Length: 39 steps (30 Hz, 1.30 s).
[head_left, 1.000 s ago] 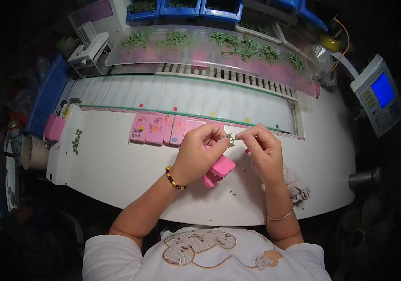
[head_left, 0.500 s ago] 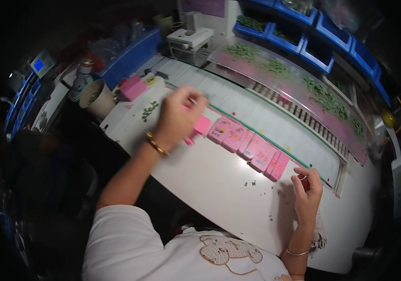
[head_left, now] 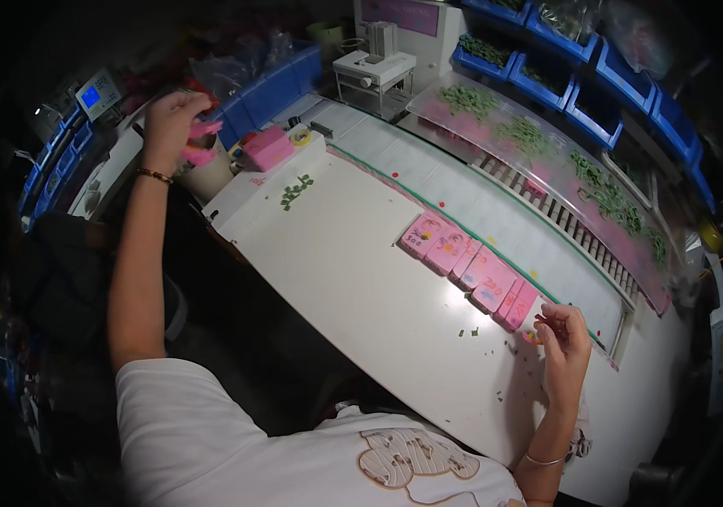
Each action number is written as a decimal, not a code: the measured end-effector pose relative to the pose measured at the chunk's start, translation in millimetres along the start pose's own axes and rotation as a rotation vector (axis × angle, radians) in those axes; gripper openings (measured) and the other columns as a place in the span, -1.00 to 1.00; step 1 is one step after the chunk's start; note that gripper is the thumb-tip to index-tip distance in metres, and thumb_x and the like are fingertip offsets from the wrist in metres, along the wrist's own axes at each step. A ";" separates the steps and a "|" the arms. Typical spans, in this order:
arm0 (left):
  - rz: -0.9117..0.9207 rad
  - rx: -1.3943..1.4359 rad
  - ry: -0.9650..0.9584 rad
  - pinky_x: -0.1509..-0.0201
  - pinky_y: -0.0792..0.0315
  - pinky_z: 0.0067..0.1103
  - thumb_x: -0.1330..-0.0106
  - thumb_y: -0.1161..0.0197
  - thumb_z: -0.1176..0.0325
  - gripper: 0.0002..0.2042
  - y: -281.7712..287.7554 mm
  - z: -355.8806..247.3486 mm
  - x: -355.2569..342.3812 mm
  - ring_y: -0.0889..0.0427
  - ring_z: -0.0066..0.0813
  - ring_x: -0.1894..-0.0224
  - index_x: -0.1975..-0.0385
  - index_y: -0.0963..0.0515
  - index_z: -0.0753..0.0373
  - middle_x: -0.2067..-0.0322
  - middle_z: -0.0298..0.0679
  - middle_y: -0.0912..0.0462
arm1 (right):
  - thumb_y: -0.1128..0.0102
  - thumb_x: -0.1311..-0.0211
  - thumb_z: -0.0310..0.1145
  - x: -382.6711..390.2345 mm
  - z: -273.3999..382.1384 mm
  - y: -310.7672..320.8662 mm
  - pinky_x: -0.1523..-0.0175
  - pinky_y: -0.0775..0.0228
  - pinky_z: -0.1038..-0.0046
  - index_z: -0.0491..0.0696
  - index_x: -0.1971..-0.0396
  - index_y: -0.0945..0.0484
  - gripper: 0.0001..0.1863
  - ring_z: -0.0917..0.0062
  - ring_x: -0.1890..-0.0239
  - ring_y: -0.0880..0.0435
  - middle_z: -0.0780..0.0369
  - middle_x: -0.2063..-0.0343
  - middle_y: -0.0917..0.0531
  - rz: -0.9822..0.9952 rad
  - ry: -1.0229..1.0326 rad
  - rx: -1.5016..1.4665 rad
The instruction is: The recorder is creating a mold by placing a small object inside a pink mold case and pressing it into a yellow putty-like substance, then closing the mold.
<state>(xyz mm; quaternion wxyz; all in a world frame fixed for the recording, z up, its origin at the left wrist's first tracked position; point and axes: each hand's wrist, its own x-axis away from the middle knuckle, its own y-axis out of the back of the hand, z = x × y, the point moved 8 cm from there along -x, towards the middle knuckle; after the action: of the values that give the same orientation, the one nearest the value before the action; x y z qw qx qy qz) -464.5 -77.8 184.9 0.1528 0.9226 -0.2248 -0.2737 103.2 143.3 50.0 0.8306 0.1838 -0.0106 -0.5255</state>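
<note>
My left hand [head_left: 174, 127] is raised at the far left, above a pale bin [head_left: 207, 182]. Its fingers close on crumpled pink pieces [head_left: 201, 154] that look like thin paper or wrapping; motion blurs them. Toward the right end of the table, my right hand [head_left: 566, 342] hovers with fingers curled in a pinch. Small red and yellow-pink bits show at its fingertips, too small to name. Just left of that hand ends a row of pink blocks [head_left: 463, 266] with handwritten marks, lying side by side along a green-edged strip.
A small pile of green pieces [head_left: 296, 193] lies on the white table [head_left: 327, 245], with green scraps [head_left: 469, 333] nearer me. A larger pink block [head_left: 268, 149] sits by a tape roll [head_left: 300, 137]. Behind are a conveyor [head_left: 480, 198], a clear tray [head_left: 539, 139] of green pieces and blue bins [head_left: 594, 114].
My left hand has swung left and away from the block row to above the bin, carrying the pink pieces. My right hand stays near the row's right end. The whole view has shifted slightly.
</note>
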 end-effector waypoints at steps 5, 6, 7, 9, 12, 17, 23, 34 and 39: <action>0.248 0.362 0.100 0.39 -0.42 -0.74 -0.30 -0.19 0.39 -0.86 -139.5 -41.1 68.8 -0.54 -0.72 0.46 0.33 -0.58 0.34 0.41 -0.28 -0.65 | -0.13 -0.13 -0.65 -18.7 -0.3 -9.7 0.14 -0.46 0.60 -0.25 0.27 -0.52 -0.85 0.62 0.27 -0.59 0.24 0.33 -0.54 0.045 0.017 -0.037; 0.326 0.423 0.136 0.42 -0.42 -0.75 -0.32 -0.18 0.39 -0.86 -165.9 -50.3 90.0 -0.54 -0.72 0.48 0.36 -0.57 0.34 0.44 -0.29 -0.64 | -0.14 -0.13 -0.64 -24.7 -0.9 -16.7 0.15 -0.46 0.59 -0.24 0.28 -0.52 -0.86 0.62 0.27 -0.59 0.24 0.32 -0.56 0.052 -0.009 -0.088; 0.433 0.501 0.201 0.43 -0.42 -0.75 -0.33 -0.17 0.39 -0.86 -195.5 -61.2 114.6 -0.54 -0.71 0.50 0.37 -0.57 0.34 0.46 -0.29 -0.63 | -0.14 -0.13 -0.63 -29.6 -3.1 -20.0 0.15 -0.47 0.58 -0.24 0.28 -0.53 -0.86 0.61 0.27 -0.60 0.24 0.32 -0.58 0.047 -0.034 -0.133; 0.605 0.653 0.290 0.44 -0.44 -0.74 -0.35 -0.15 0.38 -0.85 -246.2 -80.6 161.6 -0.56 -0.69 0.50 0.38 -0.55 0.34 0.47 -0.30 -0.61 | -0.17 -0.13 -0.60 -39.9 -8.4 -27.6 0.15 -0.48 0.58 -0.22 0.26 -0.53 -0.84 0.62 0.27 -0.61 0.24 0.33 -0.61 0.036 0.021 -0.125; 0.783 0.841 0.415 0.41 -0.50 -0.71 -0.36 -0.14 0.37 -0.84 -303.2 -95.3 222.5 -0.57 -0.68 0.49 0.37 -0.54 0.33 0.45 -0.30 -0.62 | -0.18 -0.13 -0.61 -48.5 -29.5 -39.4 0.15 -0.48 0.57 -0.21 0.25 -0.54 -0.83 0.62 0.28 -0.61 0.24 0.31 -0.62 -0.007 -0.041 -0.118; 0.818 1.021 0.532 0.34 -0.49 -0.70 -0.38 -0.12 0.36 -0.83 -333.8 -110.9 263.4 -0.58 -0.66 0.44 0.38 -0.54 0.31 0.38 -0.27 -0.63 | -0.17 -0.16 -0.59 -43.5 -31.0 -33.8 0.11 -0.53 0.52 -0.22 0.25 -0.53 -0.85 0.52 0.24 -0.64 0.20 0.32 -0.58 -0.003 0.014 0.136; 0.698 1.108 0.702 0.34 -0.45 -0.67 -0.37 -0.14 0.24 -0.77 -336.8 -102.3 261.4 -0.56 -0.59 0.46 0.41 -0.52 0.29 0.45 -0.29 -0.57 | -0.16 -0.18 -0.58 -22.9 -15.8 -4.6 0.03 -0.54 0.51 -0.23 0.19 -0.52 -0.81 0.51 0.16 -0.63 0.17 0.24 -0.60 -0.072 0.050 0.210; 0.791 1.316 1.051 0.41 -0.50 -0.59 -0.37 -0.14 0.14 -0.76 -372.0 -118.2 316.9 -0.60 -0.48 0.46 0.32 -0.47 0.21 0.44 -0.28 -0.59 | -0.24 -0.05 -0.66 23.5 46.8 -9.4 0.00 -0.49 0.43 -0.15 0.11 -0.53 -0.65 0.42 0.05 -0.60 0.17 0.11 -0.59 0.217 0.145 -0.235; 0.874 1.386 1.084 0.10 -0.50 -0.54 -0.42 -0.03 0.02 -0.65 -377.6 -149.8 337.4 -0.61 -0.53 0.26 0.20 -0.52 0.21 0.34 -0.29 -0.61 | -0.27 0.13 -0.68 33.6 66.9 -13.6 0.02 -0.42 0.33 -0.11 0.16 -0.54 -0.59 0.22 0.09 -0.59 0.12 0.11 -0.60 0.095 0.484 0.340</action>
<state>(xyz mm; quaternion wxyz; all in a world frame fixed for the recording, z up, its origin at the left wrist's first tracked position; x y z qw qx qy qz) -0.8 99.7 5.1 -0.2522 0.6441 -0.5567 0.4600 92.3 89.0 102.1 0.7901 0.4393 0.0913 -0.4176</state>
